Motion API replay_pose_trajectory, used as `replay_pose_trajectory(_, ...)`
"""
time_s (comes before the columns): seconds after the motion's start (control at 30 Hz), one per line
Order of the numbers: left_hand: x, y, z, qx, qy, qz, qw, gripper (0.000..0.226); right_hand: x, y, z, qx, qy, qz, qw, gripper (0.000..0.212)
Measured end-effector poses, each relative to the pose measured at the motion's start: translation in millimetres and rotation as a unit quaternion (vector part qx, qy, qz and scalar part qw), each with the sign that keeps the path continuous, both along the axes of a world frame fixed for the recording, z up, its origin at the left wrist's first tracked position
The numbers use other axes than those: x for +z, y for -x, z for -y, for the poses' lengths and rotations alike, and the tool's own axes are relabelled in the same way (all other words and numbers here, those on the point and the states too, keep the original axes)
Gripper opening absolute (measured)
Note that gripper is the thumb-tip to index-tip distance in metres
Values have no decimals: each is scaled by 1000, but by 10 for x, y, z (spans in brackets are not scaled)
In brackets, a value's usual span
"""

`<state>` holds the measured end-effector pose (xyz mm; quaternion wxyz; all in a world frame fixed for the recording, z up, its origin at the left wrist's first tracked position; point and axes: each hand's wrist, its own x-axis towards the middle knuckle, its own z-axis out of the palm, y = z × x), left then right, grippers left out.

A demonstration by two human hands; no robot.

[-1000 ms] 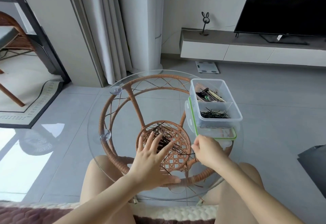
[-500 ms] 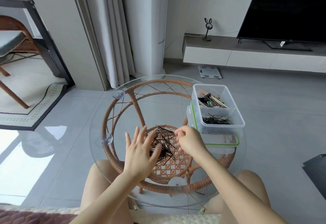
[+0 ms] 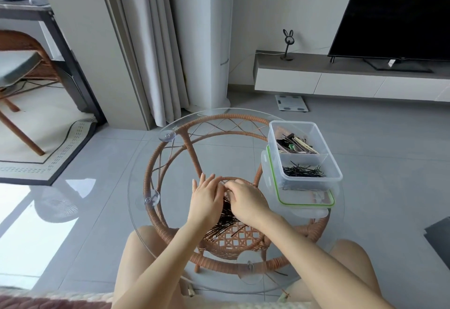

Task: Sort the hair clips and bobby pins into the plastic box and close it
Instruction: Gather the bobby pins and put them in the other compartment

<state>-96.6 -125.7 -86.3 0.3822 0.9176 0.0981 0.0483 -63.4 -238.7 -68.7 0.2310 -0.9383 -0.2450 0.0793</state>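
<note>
A loose pile of black bobby pins point(image 3: 225, 222) lies on the round glass table point(image 3: 168, 169) in front of me. My left hand point(image 3: 207, 200) stands against the pile's left side with its fingers straight. My right hand point(image 3: 246, 201) covers the pile's far end from the right, its fingers curled down into the pins. To the right stands the clear plastic box point(image 3: 313, 183), open, with hair clips point(image 3: 295, 145) in its far compartment and bobby pins point(image 3: 304, 171) in the near one. Its green-rimmed lid point(image 3: 305, 198) lies under it.
The glass top rests on a rattan frame point(image 3: 187, 148) with suction cups. One stray pin point(image 3: 280, 273) lies near the table's front right edge. My knees are under the near edge. A TV unit, curtain and chair stand farther off on the grey floor.
Both hands have moved away from me and closed in on each other. The spread pins are now swept into a tighter pile between them. The box has not moved.
</note>
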Motion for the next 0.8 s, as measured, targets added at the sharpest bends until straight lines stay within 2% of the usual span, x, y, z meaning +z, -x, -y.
replay_pose_trajectory(0.1,112,-4,-171,-34,-38,-27,998,37,59,35,232,-33,-12,17,999,36)
replay_pose_trajectory(0.2,226,36,-351,-116,-162,-82,977,42,72,108,452,3,69,-43,997,72)
replay_pose_trajectory(0.27,298,61,-388,-177,-212,-121,953,53,49,151,495,32,119,-76,990,94)
replay_pose_trajectory(0.33,362,77,-373,-220,-236,-152,934,67,23,167,463,43,131,-78,987,101)
replay_pose_trajectory(0.4,409,70,-339,-242,-264,-171,918,77,8,159,396,51,132,-62,988,95)
replay_pose_trajectory(0.5,424,49,-284,-249,-295,-180,905,73,-12,138,327,46,95,-47,993,73)
replay_pose_trajectory(0.67,428,18,-243,-227,-257,-172,924,52,-38,127,313,31,34,-27,999,39)
replay_pose_trajectory(0.8,443,0,-258,-206,-246,-161,934,38,-55,122,316,39,11,1,999,24)
